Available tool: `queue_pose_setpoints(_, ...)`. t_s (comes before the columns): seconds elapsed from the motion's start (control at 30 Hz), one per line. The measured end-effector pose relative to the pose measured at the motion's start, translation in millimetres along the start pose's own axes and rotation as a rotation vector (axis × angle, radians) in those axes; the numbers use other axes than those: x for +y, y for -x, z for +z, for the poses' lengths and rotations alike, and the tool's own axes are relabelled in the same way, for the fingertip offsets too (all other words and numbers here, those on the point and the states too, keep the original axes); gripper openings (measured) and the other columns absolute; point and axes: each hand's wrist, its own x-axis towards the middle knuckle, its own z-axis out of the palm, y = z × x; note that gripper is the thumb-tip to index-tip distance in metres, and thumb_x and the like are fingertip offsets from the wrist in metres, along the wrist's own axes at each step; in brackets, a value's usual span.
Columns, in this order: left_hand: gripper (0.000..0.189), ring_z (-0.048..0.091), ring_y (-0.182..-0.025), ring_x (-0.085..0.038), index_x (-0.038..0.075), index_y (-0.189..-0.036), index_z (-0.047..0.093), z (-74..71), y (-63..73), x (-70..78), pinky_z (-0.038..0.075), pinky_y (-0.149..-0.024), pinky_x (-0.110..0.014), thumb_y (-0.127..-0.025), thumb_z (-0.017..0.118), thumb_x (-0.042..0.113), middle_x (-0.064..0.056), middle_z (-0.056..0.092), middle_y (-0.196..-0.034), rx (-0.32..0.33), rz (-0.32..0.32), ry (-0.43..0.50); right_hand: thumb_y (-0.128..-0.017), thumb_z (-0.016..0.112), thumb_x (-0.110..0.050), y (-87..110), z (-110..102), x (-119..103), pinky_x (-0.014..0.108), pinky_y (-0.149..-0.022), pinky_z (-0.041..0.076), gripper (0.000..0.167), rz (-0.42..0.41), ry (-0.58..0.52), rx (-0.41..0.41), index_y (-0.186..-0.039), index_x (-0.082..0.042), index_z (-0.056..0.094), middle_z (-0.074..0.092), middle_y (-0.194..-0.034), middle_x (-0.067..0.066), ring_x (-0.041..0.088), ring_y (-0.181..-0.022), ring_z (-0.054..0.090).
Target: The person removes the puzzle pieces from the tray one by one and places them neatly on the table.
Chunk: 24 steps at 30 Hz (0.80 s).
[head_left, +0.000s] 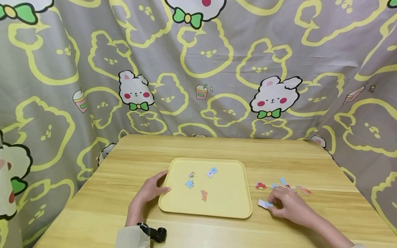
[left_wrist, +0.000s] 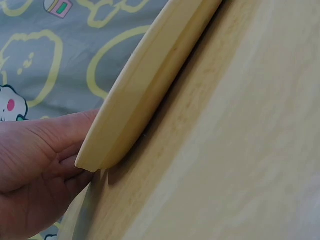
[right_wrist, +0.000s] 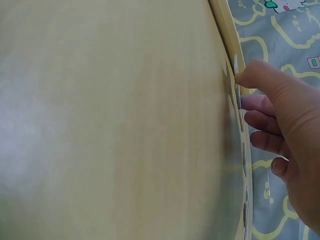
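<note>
A yellow rectangular tray (head_left: pixel 227 193) lies on the wooden table. My left hand (head_left: pixel 152 187) grips its left edge, thumb over the rim; the left wrist view shows the fingers along the outer side of the tray (left_wrist: pixel 135 75). To the right of the tray, my right hand (head_left: pixel 288 203) pinches a small pale pink and blue cutout (head_left: pixel 263 204) between thumb and fingertips, low over the table. Seen edge-on in the right wrist view, the cutout is thin. Inside the tray are an orange cutout (head_left: pixel 204 195), a blue one (head_left: pixel 189 183) and a blue-and-white one (head_left: pixel 212 172).
Beyond my right hand lie more small cutouts: a red one (head_left: pixel 261 186), a blue one (head_left: pixel 283 181) and an orange one (head_left: pixel 304 190). A black strap mount (head_left: pixel 155 233) sits on my left wrist. A patterned grey curtain (head_left: pixel 192 113) hangs behind the table (head_left: pixel 142 148).
</note>
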Motion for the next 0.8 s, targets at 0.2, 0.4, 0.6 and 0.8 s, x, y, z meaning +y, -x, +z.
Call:
queue_pose_setpoints(0.2,0.074,0.033,-0.143,-0.044,0.012,-0.150,0.041,-0.4,-0.8,-1.0,0.030,-0.117,-0.059,-0.086,0.076,0.021,-0.022,0.041,-0.153,-0.002,0.004,0.004,-0.063,0.087,-0.021,-0.4,-2.5,-3.4,0.067,-0.087,0.049,0.035,0.024,0.035,-0.042,-0.075,-0.034,0.057,0.041,-0.072,-0.028,0.014,-0.088,0.065)
queue_pose_setpoints(0.4,0.074,0.034,-0.142,-0.045,0.011,-0.150,0.041,-1.0,0.0,-1.5,0.031,-0.116,-0.059,-0.085,0.076,0.022,-0.023,0.042,-0.152,-0.001,0.019,0.002,-0.064,0.088,-0.022,-1.3,-5.0,-5.0,0.072,-0.087,0.047,0.033,0.020,0.052,-0.069,-0.076,-0.033,0.060,0.042,-0.073,-0.028,0.028,-0.098,0.069)
queue_pose_setpoints(0.6,0.074,0.034,-0.142,-0.045,0.011,-0.149,0.041,-1.6,0.3,-1.1,0.031,-0.116,-0.060,-0.085,0.077,0.022,-0.023,0.041,-0.152,-0.001,0.021,0.003,-0.065,0.088,-0.022,-2.0,-5.7,-5.6,0.072,-0.087,0.047,0.031,0.029,0.049,-0.072,-0.077,-0.032,0.061,0.046,-0.075,-0.028,0.029,-0.099,0.069)
queue_pose_setpoints(0.8,0.073,0.034,-0.143,-0.044,0.010,-0.149,0.042,-1.8,1.1,-0.9,0.031,-0.117,-0.059,-0.085,0.076,0.021,-0.023,0.042,-0.152,0.002,0.017,0.009,-0.063,0.088,-0.023,-1.5,-5.0,-6.3,0.070,-0.087,0.048,0.031,0.020,0.057,-0.051,-0.080,-0.031,0.063,0.052,-0.079,-0.026,0.030,-0.101,0.069)
